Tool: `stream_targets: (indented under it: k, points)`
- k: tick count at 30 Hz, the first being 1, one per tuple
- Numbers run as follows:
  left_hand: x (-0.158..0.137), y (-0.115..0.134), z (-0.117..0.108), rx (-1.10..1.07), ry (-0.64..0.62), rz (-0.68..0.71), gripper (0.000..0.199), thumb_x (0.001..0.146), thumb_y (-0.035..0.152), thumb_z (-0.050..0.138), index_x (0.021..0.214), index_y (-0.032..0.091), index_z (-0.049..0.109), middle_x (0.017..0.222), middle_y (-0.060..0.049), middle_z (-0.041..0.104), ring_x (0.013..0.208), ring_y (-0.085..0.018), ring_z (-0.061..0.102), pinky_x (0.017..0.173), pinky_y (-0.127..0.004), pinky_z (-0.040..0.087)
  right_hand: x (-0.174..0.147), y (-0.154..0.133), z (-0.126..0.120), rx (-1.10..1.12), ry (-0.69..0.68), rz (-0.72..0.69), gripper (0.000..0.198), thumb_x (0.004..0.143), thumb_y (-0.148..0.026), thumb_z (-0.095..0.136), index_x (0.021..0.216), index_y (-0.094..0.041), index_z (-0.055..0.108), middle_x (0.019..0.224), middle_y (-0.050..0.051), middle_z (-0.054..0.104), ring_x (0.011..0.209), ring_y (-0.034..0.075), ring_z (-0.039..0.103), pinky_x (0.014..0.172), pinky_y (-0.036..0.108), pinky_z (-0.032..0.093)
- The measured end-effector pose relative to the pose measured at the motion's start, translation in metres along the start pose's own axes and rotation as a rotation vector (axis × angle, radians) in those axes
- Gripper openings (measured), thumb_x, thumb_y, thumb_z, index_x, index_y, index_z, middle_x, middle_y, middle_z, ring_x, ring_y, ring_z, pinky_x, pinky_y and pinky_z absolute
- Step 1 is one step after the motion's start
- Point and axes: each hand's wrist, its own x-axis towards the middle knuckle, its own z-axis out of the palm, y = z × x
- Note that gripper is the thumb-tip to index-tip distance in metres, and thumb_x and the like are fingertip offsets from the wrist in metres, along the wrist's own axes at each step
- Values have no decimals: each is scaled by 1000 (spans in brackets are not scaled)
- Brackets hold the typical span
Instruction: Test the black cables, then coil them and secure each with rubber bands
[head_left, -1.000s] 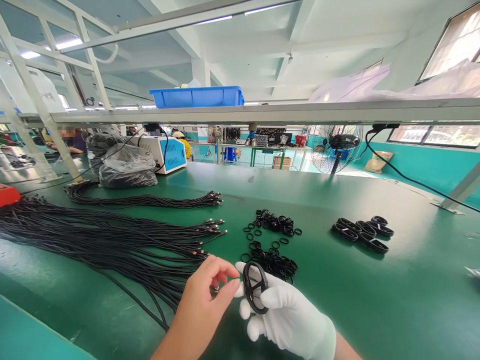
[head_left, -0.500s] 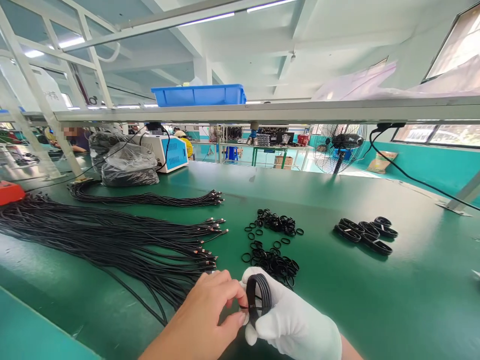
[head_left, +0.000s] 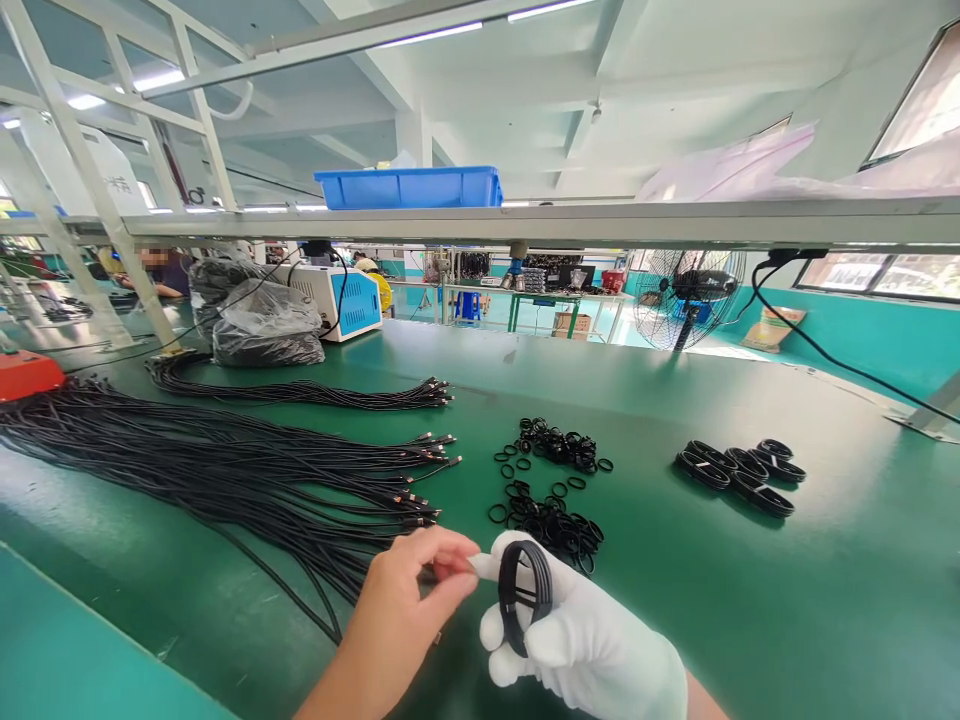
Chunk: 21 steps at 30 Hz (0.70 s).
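My right hand [head_left: 592, 640], in a white glove, grips a coiled black cable [head_left: 534, 572] upright between thumb and fingers. Thin dark strands cross the coil's opening. Close to its left is my bare left hand [head_left: 412, 590], thumb and fingers pinched together at a white tip that looks like a glove finger; whether they hold anything else is hidden. Just beyond the hands lie two heaps of small black rings [head_left: 559, 525], with single rings scattered around. Long black cables [head_left: 225, 460] with metal plugs spread over the left of the green table.
Several finished-looking cable coils [head_left: 739, 475] lie at the right on the green table [head_left: 840, 590]. Behind stand plastic-bagged black goods [head_left: 266, 325] and a white-blue machine [head_left: 349, 300]. A shelf [head_left: 585, 225] with a blue tray [head_left: 409, 188] spans above. An orange-red object [head_left: 30, 375] sits far left.
My left fingers have drawn away from the coil's side and up to the white tip. The coil has turned slightly, its opening facing me more. The view has shifted slightly.
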Motion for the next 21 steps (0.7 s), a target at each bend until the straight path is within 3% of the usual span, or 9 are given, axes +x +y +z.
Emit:
stream_targets:
  k: [3, 6, 9, 12, 16, 19, 21]
  points:
    - [-2, 4, -7, 37, 45, 26, 13, 79, 23, 53, 80, 26, 65, 78, 1, 62, 78, -18, 55, 73, -28, 43, -1, -3, 3, 51, -3, -13, 52, 58, -7, 73, 103, -23, 53, 115, 3, 56, 86, 16, 61, 77, 36, 46]
    - [2, 11, -13, 56, -10, 83, 19, 80, 24, 52, 93, 30, 65, 94, 0, 63, 91, -19, 55, 80, -29, 43, 0, -5, 7, 92, -44, 12, 43, 65, -11, 66, 107, -14, 57, 104, 8, 58, 87, 18, 59, 81, 39, 45]
    - [15, 13, -17, -25, -224, 106, 34, 82, 25, 51, 113, 36, 59, 115, -1, 58, 107, -21, 51, 87, -31, 43, 1, -5, 10, 138, -80, 65, 37, 68, -17, 59, 104, -7, 59, 98, 11, 59, 87, 20, 58, 80, 42, 46]
    - [31, 9, -15, -119, -410, 123, 30, 78, 25, 55, 106, 31, 65, 104, -2, 62, 98, -20, 55, 86, -31, 43, 2, -3, 11, 159, -70, 115, 36, 68, -24, 58, 101, -8, 59, 97, 12, 60, 83, 20, 59, 78, 43, 46]
    - [42, 3, -9, -126, -327, 40, 21, 73, 30, 61, 92, 25, 68, 87, -1, 62, 85, -18, 57, 77, -29, 44, 7, -1, 15, 57, 107, 31, 40, 64, -19, 64, 103, -17, 57, 95, 5, 56, 77, 17, 58, 72, 35, 45]
    - [44, 2, -2, -73, -266, 3, 21, 72, 36, 61, 87, 23, 68, 81, -1, 59, 79, -18, 54, 68, -27, 43, 12, 0, 18, -199, 325, 8, 61, 51, -3, 65, 107, -23, 53, 92, 0, 52, 73, 13, 56, 62, 26, 42]
    - [44, 3, 3, -60, -249, 14, 21, 70, 37, 62, 85, 23, 68, 78, 0, 57, 76, -18, 52, 67, -27, 41, 15, 1, 17, -379, 435, 26, 57, 50, -1, 63, 102, -21, 53, 90, 0, 53, 67, 12, 56, 56, 24, 39]
